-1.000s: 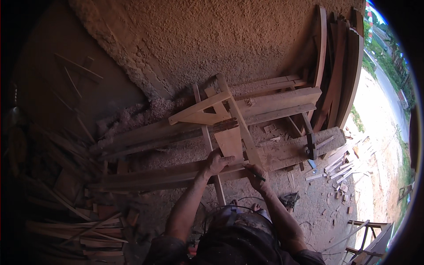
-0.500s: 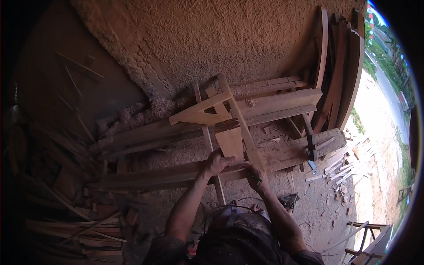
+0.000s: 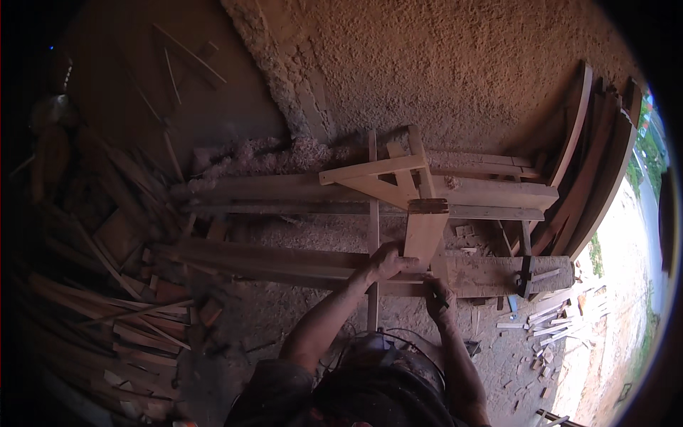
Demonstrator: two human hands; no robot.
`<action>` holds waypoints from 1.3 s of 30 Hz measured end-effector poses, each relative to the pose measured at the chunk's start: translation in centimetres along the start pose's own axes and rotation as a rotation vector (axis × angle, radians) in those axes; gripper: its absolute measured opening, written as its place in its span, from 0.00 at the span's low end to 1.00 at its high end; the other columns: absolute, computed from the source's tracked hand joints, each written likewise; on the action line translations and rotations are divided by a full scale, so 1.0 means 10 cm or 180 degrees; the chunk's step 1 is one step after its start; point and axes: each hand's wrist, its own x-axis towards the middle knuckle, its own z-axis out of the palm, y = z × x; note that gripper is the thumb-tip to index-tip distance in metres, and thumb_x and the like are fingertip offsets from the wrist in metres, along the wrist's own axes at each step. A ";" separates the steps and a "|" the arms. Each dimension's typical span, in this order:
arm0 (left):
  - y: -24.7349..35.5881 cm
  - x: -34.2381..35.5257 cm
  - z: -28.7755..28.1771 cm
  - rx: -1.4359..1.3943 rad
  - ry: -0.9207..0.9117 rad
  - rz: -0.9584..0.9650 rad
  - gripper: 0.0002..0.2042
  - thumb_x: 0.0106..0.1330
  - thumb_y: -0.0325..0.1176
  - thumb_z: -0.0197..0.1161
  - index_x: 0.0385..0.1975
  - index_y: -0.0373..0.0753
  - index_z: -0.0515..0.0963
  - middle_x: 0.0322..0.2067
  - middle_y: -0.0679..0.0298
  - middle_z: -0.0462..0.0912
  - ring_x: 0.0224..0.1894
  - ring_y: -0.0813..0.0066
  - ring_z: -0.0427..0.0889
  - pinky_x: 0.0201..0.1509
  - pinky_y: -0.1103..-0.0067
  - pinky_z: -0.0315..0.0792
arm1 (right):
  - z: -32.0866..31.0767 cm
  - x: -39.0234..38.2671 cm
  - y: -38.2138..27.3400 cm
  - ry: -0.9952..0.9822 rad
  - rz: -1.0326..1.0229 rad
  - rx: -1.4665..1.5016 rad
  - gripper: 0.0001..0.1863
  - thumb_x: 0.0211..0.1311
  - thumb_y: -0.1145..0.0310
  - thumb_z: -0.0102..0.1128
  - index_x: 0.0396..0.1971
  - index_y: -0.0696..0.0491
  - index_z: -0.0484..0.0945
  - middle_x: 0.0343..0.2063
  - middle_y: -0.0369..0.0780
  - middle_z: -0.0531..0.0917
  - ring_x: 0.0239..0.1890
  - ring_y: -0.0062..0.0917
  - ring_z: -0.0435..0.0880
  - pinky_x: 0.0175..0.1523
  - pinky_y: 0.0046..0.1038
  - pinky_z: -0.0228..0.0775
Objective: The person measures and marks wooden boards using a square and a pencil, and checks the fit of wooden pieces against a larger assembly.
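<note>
A pale wooden board [image 3: 425, 238] with a dark, rough far end is in front of me above the workbench beams. My left hand [image 3: 390, 263] is closed on its near left edge, thumb lying across the face. At the board's near right corner is my right hand [image 3: 440, 297], its fingers curled round a small dark stick-like thing [image 3: 445, 308] whose kind I cannot make out. Just beyond the board lies a triangular wooden frame [image 3: 370, 171] of joined slats. Part of its long right-hand slat is hidden behind the board.
Long beams [image 3: 284, 267] run across the bench, with a narrow slat [image 3: 373, 235] laid over them. A dark clamp-like tool [image 3: 525, 276] sits at the right beam end. Curved planks [image 3: 583, 164] lean on the rough wall. Offcuts [image 3: 562, 320] and stacked strips [image 3: 142, 327] litter the floor.
My view has turned, so the scene sits further right and more level. The board now overlaps the frame's long slat, where a gap showed before. Both hands remain at its near end.
</note>
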 end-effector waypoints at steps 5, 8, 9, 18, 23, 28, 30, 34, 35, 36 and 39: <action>-0.11 0.00 0.06 0.0080 0.0133 0.0075 0.28 0.62 0.38 0.71 0.61 0.37 0.73 0.52 0.56 0.84 0.56 0.66 0.82 0.59 0.71 0.75 | 0.03 0.00 0.23 -0.0060 -0.0302 -0.0096 0.06 0.65 0.75 0.61 0.40 0.56 0.80 0.42 0.46 0.88 0.49 0.34 0.87 0.53 0.32 0.78; -0.09 0.00 0.06 0.0171 0.0200 0.0153 0.29 0.62 0.38 0.71 0.62 0.39 0.72 0.53 0.57 0.84 0.56 0.66 0.82 0.60 0.71 0.75 | 0.00 -0.02 0.37 -0.0044 -0.0370 -0.0145 0.06 0.65 0.75 0.60 0.41 0.56 0.80 0.41 0.45 0.88 0.48 0.32 0.87 0.53 0.31 0.78; -0.13 0.02 0.08 0.0134 0.0153 0.0130 0.29 0.62 0.38 0.71 0.63 0.39 0.72 0.53 0.57 0.84 0.57 0.66 0.82 0.60 0.71 0.75 | -0.01 -0.02 0.44 -0.0068 -0.0424 -0.0158 0.07 0.66 0.74 0.60 0.42 0.56 0.81 0.41 0.45 0.88 0.48 0.30 0.87 0.54 0.31 0.77; -0.26 0.09 0.06 -0.0009 0.0033 0.0114 0.25 0.64 0.36 0.70 0.60 0.38 0.74 0.51 0.58 0.85 0.54 0.69 0.83 0.59 0.72 0.76 | -0.05 0.06 0.01 0.0533 0.0338 0.0236 0.08 0.73 0.69 0.55 0.44 0.55 0.80 0.36 0.40 0.85 0.43 0.25 0.83 0.51 0.27 0.74; -0.12 0.05 0.03 -0.0020 0.0036 0.0137 0.23 0.65 0.37 0.70 0.59 0.39 0.76 0.51 0.59 0.85 0.54 0.69 0.83 0.57 0.73 0.78 | 0.02 0.16 0.11 0.0152 0.0177 0.0282 0.07 0.72 0.70 0.55 0.44 0.54 0.78 0.37 0.38 0.82 0.43 0.23 0.80 0.50 0.26 0.72; -0.01 0.02 0.03 -0.0138 0.0052 0.0039 0.23 0.64 0.37 0.71 0.58 0.39 0.77 0.51 0.60 0.85 0.54 0.73 0.82 0.57 0.75 0.76 | 0.10 0.19 0.20 0.0102 0.0248 0.0417 0.06 0.74 0.67 0.54 0.43 0.53 0.75 0.31 0.36 0.78 0.38 0.19 0.76 0.44 0.27 0.71; -0.02 0.01 0.02 -0.0063 0.0075 0.0053 0.22 0.64 0.37 0.71 0.57 0.39 0.77 0.51 0.59 0.85 0.54 0.73 0.82 0.57 0.75 0.76 | 0.12 0.20 0.16 0.0088 0.0332 0.0410 0.06 0.75 0.66 0.53 0.42 0.52 0.75 0.31 0.35 0.78 0.37 0.19 0.75 0.43 0.26 0.70; -0.05 0.01 0.03 0.0075 0.0113 0.0193 0.23 0.64 0.37 0.72 0.58 0.39 0.77 0.51 0.59 0.85 0.54 0.72 0.83 0.57 0.75 0.76 | 0.12 0.21 0.21 0.0028 0.0391 0.0503 0.06 0.75 0.66 0.52 0.42 0.52 0.74 0.32 0.33 0.77 0.37 0.18 0.75 0.42 0.25 0.70; -0.02 0.01 0.03 0.0058 0.0096 0.0177 0.23 0.64 0.37 0.72 0.58 0.39 0.77 0.51 0.59 0.85 0.54 0.72 0.83 0.57 0.75 0.77 | 0.11 0.20 0.23 0.0000 0.0364 0.0542 0.06 0.75 0.66 0.52 0.42 0.52 0.74 0.32 0.33 0.77 0.37 0.18 0.74 0.42 0.25 0.70; -0.01 0.01 0.03 0.0040 0.0079 0.0160 0.23 0.63 0.37 0.72 0.58 0.39 0.77 0.51 0.59 0.85 0.54 0.72 0.83 0.57 0.75 0.77 | 0.10 0.19 0.25 -0.0028 0.0337 0.0581 0.05 0.75 0.67 0.52 0.42 0.52 0.74 0.32 0.32 0.77 0.37 0.17 0.74 0.43 0.24 0.69; -0.05 -0.01 0.03 0.0011 0.0086 0.0034 0.24 0.63 0.37 0.72 0.59 0.40 0.76 0.51 0.58 0.85 0.54 0.71 0.83 0.57 0.75 0.77 | 0.10 0.20 0.22 -0.0050 0.0210 0.0653 0.05 0.74 0.67 0.52 0.43 0.51 0.73 0.33 0.31 0.76 0.38 0.16 0.73 0.43 0.23 0.69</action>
